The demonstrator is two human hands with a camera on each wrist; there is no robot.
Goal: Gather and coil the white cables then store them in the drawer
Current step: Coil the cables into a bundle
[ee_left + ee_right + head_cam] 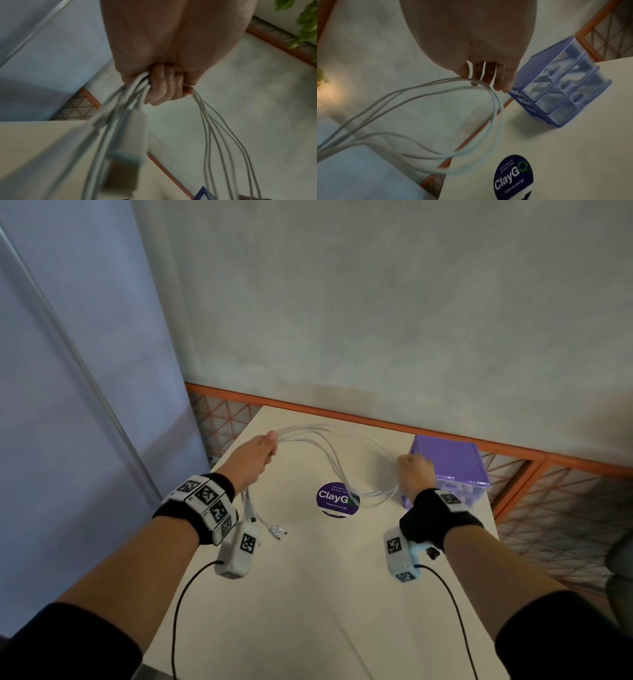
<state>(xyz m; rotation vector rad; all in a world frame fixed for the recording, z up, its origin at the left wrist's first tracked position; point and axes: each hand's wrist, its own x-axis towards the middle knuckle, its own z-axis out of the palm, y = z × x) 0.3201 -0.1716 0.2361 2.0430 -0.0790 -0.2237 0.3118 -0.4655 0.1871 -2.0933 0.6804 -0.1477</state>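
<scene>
White cables strung in the air between your two hands, above the tabletop.

The white cables arc from your left hand, whose grip is curled tight around the bunch with the plug ends dangling below it, across to your right hand, where the strands loop by loosely bent fingers; whether that grip pinches them, you cannot tell. The purple drawer unit stands just beside your right hand on the tabletop, near a round ClayGo sticker.
</scene>
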